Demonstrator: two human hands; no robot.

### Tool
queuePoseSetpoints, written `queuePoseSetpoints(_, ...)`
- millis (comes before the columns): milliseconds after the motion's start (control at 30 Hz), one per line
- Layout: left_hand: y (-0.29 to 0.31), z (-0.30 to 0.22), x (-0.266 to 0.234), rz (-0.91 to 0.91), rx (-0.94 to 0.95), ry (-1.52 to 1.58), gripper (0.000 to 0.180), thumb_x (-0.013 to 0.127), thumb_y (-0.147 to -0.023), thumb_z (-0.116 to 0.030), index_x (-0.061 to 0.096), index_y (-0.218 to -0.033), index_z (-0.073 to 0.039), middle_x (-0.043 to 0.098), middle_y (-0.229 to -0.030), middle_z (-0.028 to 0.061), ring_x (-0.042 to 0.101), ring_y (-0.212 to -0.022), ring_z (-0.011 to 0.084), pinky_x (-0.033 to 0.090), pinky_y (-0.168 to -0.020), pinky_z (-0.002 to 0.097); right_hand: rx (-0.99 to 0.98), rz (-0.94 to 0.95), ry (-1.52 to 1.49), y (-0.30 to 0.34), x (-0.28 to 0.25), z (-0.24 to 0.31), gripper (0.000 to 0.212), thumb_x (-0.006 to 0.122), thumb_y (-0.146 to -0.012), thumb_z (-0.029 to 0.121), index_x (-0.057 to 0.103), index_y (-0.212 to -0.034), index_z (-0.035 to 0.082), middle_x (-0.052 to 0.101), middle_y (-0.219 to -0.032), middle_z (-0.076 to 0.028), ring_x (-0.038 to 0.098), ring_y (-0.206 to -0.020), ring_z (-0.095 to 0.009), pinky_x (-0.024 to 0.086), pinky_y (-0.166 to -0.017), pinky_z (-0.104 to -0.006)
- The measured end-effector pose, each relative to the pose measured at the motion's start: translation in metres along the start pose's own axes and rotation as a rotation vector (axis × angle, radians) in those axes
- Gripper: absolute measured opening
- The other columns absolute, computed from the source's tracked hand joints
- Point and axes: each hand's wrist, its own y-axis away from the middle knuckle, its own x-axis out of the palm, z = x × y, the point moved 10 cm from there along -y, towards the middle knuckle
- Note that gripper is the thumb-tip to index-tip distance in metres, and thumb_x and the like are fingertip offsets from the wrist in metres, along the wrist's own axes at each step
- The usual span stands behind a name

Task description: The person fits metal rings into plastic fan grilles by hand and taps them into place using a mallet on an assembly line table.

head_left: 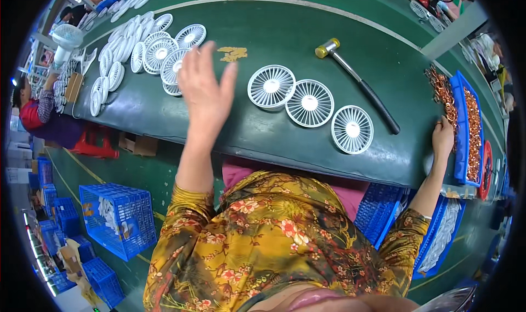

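Observation:
My left hand [205, 84] is over the table's left half, thumb spread and fingers stretched out. Its fingertips overlap the edge of a round white fan grille [170, 65]; whether they touch it I cannot tell. In front of me three more white grilles lie in a slanting row: a left one [271, 101], a middle one [309, 117] and a right one [352, 142]. At the far right, my right hand [442, 139] has its fingers drawn together by a pile of small copper-coloured parts [442, 93]. What those fingers pinch is too small to make out.
A hammer [356, 75] with yellow faces and a black grip lies beyond the grilles. Many white grilles [129, 38] are heaped at left. A blue tray [461, 164] of copper-coloured parts stands at right. Blue crates [119, 213] sit on the floor; a co-worker [41, 117] is at left.

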Motion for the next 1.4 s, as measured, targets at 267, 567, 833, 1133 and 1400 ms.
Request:
queuePoseSetpoints(267, 0.007, 0.137, 0.038, 0.294, -0.327, -0.360, 0.077, 0.059, -0.081, -0.059, 0.045, -0.137, -0.009, 0.042, -0.139, 0.0264, 0.037, -0.132, 0.0398, 0.029, -0.102, 0.0602, -0.115, -0.132, -0.245, 0.017, -0.041, 0.044, 0.015, 0.059, -0.083, 0.016, 0.065, -0.089, 0.004, 0.065, -0.087, -0.019, 0.062, -0.087, -0.036, 0.049, -0.077, -0.0437)
queuePoseSetpoints(567, 0.004, 0.129, 0.016, 0.111, -0.417, 0.041, 0.039, 0.057, -0.094, -0.028, 0.059, -0.123, -0.002, 0.067, -0.106, 0.0207, 0.066, -0.096, 0.0319, 0.049, -0.083, 0.0387, -0.188, -0.336, -0.599, 0.052, -0.078, 0.086, 0.008, 0.069, -0.079, 0.010, 0.067, -0.085, 0.005, 0.064, -0.093, -0.011, 0.063, -0.088, -0.028, 0.050, -0.076, -0.0353)
queuePoseSetpoints(833, 0.033, 0.014, 0.002, -0.130, -0.399, 0.877, 0.028, 0.055, -0.095, -0.010, 0.056, -0.120, 0.004, 0.061, -0.115, 0.0124, 0.059, -0.102, 0.0171, 0.050, -0.088, 0.0307, -0.430, -0.492, -0.808, 0.116, -0.147, 0.165, 0.016, 0.076, -0.070, 0.001, 0.068, -0.084, 0.005, 0.062, -0.088, -0.008, 0.059, -0.079, -0.023, 0.049, -0.067, -0.0316)
queuePoseSetpoints(1133, 0.061, -0.115, 0.065, 0.405, -0.508, 1.520, 0.035, 0.043, -0.102, -0.031, 0.053, -0.112, 0.001, 0.056, -0.098, 0.0021, 0.049, -0.090, 0.0079, 0.041, -0.080, 0.0225, -0.742, -0.448, -1.022, 0.166, -0.181, 0.257, 0.022, 0.081, -0.062, 0.006, 0.066, -0.077, 0.006, 0.061, -0.077, -0.006, 0.057, -0.065, -0.023, 0.046, -0.057, -0.0328)
queuePoseSetpoints(1400, 0.063, -0.143, 0.056, 0.541, -0.332, 1.384, 0.036, 0.036, -0.103, -0.028, 0.050, -0.120, 0.001, 0.057, -0.110, 0.0068, 0.053, -0.096, 0.0115, 0.043, -0.086, 0.0260, -0.678, -0.405, -1.038, 0.170, -0.172, 0.286, 0.019, 0.079, -0.066, 0.006, 0.061, -0.072, 0.005, 0.060, -0.074, -0.008, 0.055, -0.064, -0.023, 0.043, -0.057, -0.0331)
